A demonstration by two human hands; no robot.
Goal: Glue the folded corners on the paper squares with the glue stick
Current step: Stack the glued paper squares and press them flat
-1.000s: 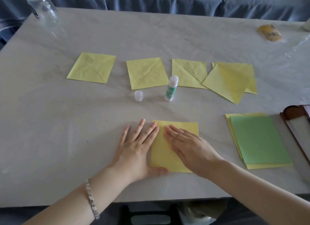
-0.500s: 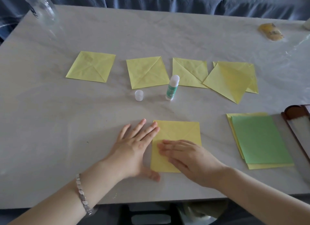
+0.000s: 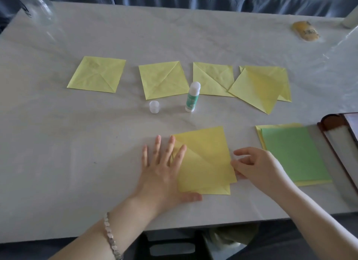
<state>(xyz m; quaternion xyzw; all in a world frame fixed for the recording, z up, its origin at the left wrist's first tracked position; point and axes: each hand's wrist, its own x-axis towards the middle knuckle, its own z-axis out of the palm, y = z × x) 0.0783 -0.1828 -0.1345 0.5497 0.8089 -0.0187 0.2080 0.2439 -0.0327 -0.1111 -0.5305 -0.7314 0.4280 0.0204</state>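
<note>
- Just in front of the upright white-and-green plastic glue stick (image 3: 192,97), toward the near edge of the pale grey table (image 3: 77,143), lies a folded yellow paper square (image 3: 205,159).
- The left hand (image 3: 160,174) lies flat at that square's left edge. Its fingers are straight and spread wide, with the forefinger at the paper's edge and the thumb along its bottom edge (a silver link bracelet (image 3: 111,238) sits on the wrist).
- The right hand (image 3: 255,166) is at the square's right edge, fingers curled in narrow, pinching the top layer, which sits askew over the layer beneath.
- Left of the glue stick, near it, stands a small translucent cap (image 3: 154,106), off the stick.
- Behind the glue stick runs a row of folded yellow squares (image 3: 162,79); the rightmost two overlap.
- Right of the glue stick and nearer the viewer, well apart from it, a green sheet (image 3: 294,153) tops a yellow stack, just beside the right hand.
</note>
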